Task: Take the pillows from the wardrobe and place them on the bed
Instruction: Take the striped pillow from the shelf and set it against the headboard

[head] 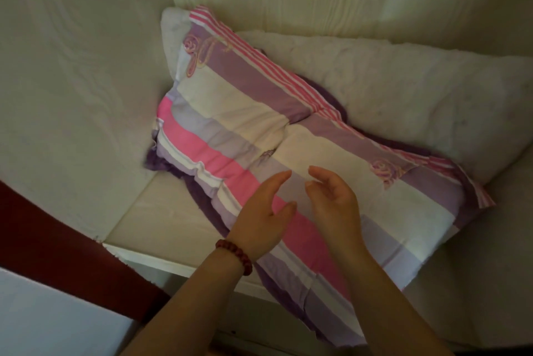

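On the pale wooden wardrobe shelf (161, 211) lies the pink, lilac and cream striped fabric pillow (236, 113), which looks soft, floppy and probably light. The left hand (261, 211) and right hand (334, 203) reach over it, fingers loosely open and holding nothing. Gripping opposite edges should suit. A white fluffy pillow (403, 81) sits behind.

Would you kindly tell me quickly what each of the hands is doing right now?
Left hand: open, holding nothing, over the striped pillow.
Right hand: open, fingers loosely curled, holding nothing.
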Demonstrator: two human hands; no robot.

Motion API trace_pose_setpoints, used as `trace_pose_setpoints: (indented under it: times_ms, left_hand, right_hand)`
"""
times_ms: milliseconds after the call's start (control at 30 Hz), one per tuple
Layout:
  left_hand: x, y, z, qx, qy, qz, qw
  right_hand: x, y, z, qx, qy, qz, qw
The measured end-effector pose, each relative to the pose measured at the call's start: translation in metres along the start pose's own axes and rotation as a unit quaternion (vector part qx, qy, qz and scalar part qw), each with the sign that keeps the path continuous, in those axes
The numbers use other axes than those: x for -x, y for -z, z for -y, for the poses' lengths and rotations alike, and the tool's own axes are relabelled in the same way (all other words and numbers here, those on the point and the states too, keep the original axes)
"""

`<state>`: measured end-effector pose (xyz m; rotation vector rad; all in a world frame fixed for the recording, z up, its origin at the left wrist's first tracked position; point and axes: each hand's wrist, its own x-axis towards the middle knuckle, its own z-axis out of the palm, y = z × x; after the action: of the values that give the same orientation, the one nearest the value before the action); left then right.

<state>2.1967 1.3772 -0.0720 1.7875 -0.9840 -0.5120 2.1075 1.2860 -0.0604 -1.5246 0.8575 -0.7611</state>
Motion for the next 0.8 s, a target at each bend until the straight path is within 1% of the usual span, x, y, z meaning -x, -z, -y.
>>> trace_pose_setpoints:
  times_ms: [367,433,500,567,633,733,800]
  left_hand:
    - [-0.078,0.005,-0.004,-0.125,-0.058,0.039,0.990]
    - [-0.089,0.002,-0.002,-0.146,-0.054,0.043,0.987]
    - [-0.099,-0.001,0.003,-0.175,-0.044,0.037,0.983]
    - [-0.105,-0.005,0.007,-0.194,-0.030,0.032,0.980]
    - [-0.107,-0.008,0.012,-0.200,-0.024,0.027,0.979]
    - [-0.105,-0.011,0.021,-0.192,-0.009,0.012,0.981]
    - [-0.104,-0.012,0.027,-0.181,0.007,0.001,0.984]
  right_hand:
    - [-0.071,0.005,-0.002,0.039,0.025,0.005,0.999]
    - [-0.082,0.006,-0.003,0.057,0.031,0.003,0.998]
    - [-0.092,0.007,-0.003,0.106,0.057,-0.006,0.993]
    - [-0.098,0.009,-0.003,0.197,0.117,-0.013,0.973]
    - [-0.102,0.010,-0.006,0.284,0.167,0.002,0.944]
    - [-0.103,0.010,-0.016,0.388,0.169,0.033,0.905]
    - [-0.102,0.009,-0.023,0.436,0.174,0.039,0.882]
